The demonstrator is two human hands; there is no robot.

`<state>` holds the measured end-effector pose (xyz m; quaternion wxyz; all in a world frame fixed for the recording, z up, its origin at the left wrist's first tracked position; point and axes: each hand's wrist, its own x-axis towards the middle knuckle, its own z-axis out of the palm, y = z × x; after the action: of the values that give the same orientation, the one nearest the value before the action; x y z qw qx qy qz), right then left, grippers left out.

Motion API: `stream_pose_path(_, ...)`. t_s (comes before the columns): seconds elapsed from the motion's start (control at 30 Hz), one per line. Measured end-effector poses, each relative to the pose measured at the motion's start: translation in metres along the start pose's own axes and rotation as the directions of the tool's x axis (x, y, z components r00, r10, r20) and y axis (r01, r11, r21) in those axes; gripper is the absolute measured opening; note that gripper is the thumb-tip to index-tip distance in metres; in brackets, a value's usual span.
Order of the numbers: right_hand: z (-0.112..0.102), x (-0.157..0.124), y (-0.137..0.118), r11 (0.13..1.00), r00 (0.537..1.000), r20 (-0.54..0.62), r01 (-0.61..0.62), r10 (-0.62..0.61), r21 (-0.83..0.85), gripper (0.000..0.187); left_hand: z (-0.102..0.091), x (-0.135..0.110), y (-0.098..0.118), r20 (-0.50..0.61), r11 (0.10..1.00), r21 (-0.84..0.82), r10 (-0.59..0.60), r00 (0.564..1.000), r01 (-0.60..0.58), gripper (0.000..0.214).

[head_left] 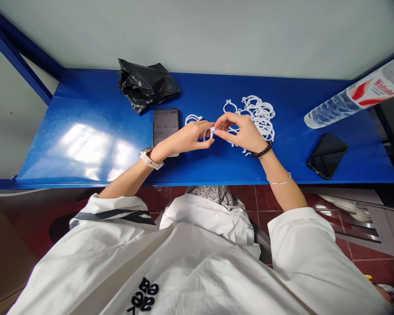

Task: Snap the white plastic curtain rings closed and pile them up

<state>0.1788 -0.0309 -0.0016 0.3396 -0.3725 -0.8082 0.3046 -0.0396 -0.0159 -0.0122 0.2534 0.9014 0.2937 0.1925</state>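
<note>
Between the fingertips of both hands is a white plastic curtain ring (212, 132), partly covered by the fingers. My left hand (193, 136) pinches it from the left, and my right hand (244, 131) closes thumb and fingers on its right side. Just beyond the left fingers, another white ring (191, 117) lies on the blue table (216, 169). A loose pile of white rings with small knobs (265, 110) spreads behind and under my right hand, which hides part of it.
A phone showing a running timer (166, 117) lies beside my left wrist. Behind it sits a crumpled black plastic bag (151, 85). Over to the right are a large water bottle (335, 109) and a dark phone (327, 156). A pale wall (210, 39) borders the table's far edge.
</note>
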Motion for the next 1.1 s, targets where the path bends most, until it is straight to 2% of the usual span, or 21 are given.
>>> stream_pose_path(0.2,0.0044,0.0002,0.0030,0.999,1.000,0.009,0.025,-0.025,-0.036,0.019,0.0001,0.0004,-0.0003,0.001,1.000,0.004,0.008,1.000,-0.008,0.019)
stream_pose_path(0.4,0.0053,-0.0007,0.0046,0.993,0.998,-0.029,0.049,-0.052,-0.110,0.017,-0.0015,0.0003,-0.0005,-0.024,1.000,0.008,-0.021,0.999,0.021,0.030)
stream_pose_path(0.77,0.0053,-0.0010,0.0061,0.982,0.990,-0.081,0.102,-0.116,-0.160,0.021,0.0002,0.0002,-0.0043,-0.078,0.999,0.038,0.010,0.997,-0.007,0.033)
stream_pose_path(1.1,0.0052,-0.0012,0.0046,0.968,0.978,-0.077,0.178,-0.194,-0.176,0.030,-0.0031,-0.0005,-0.0031,-0.094,0.996,0.043,0.083,0.992,-0.080,0.035)
